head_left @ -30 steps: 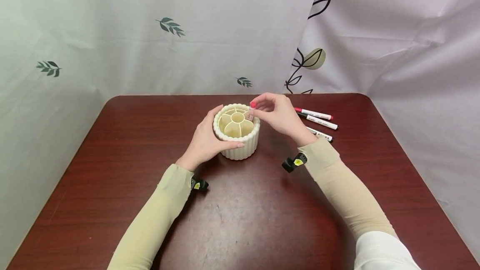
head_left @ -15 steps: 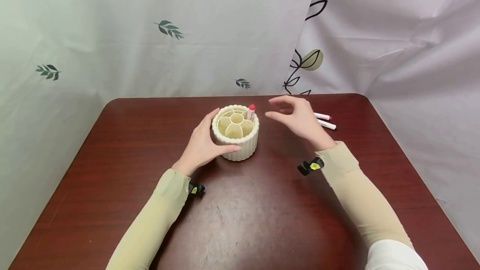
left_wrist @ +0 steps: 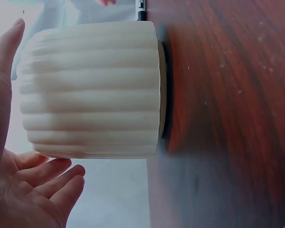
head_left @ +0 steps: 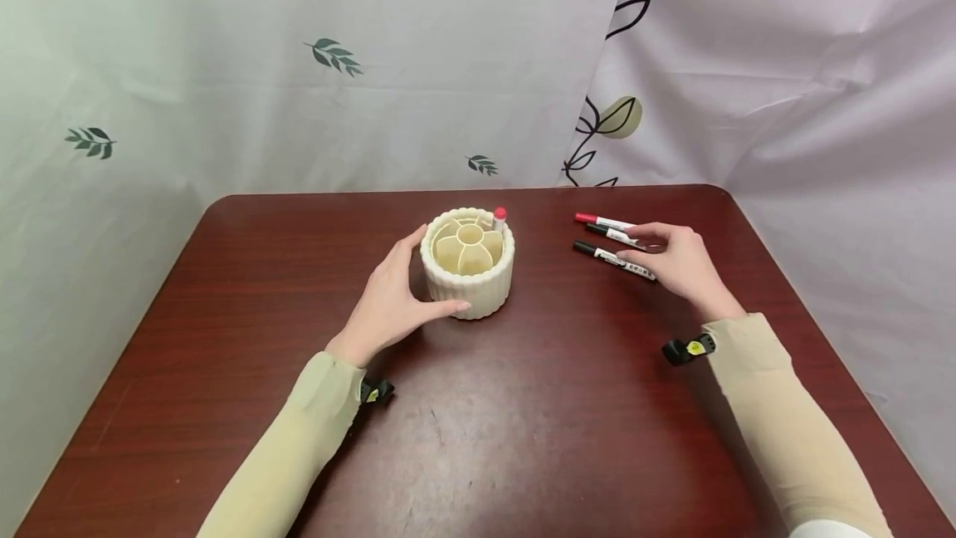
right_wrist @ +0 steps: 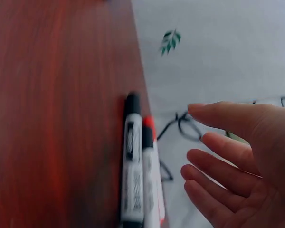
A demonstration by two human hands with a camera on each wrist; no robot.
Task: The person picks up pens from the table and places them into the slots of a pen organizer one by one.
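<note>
A cream fluted pen holder [head_left: 478, 293] with petal-shaped compartments stands on the table. In its back right compartment a red-ended white marker [head_left: 499, 221] is upright, its lower part hidden. My left hand [head_left: 384, 305] is spread around the holder's left side, thumb across the front and fingers at the back left; in the left wrist view its fingers [left_wrist: 57, 183] look relaxed. To the right, my right hand [head_left: 683, 268] hovers with parted fingers over three white markers: a near black-capped one [head_left: 614, 258], another black-capped one [head_left: 611, 234] and a red-capped one [head_left: 605, 222].
The dark red-brown table [head_left: 478, 413] ends behind the holder and markers at a pale curtain [head_left: 403, 123] with leaf prints. A black wrist camera [head_left: 377, 393] sits on the left wrist, and another black camera [head_left: 687, 349] on the right.
My right hand has let go of the red-ended marker, now standing in the holder, and moved right to the other markers. My left hand has slid slightly left and toward me.
</note>
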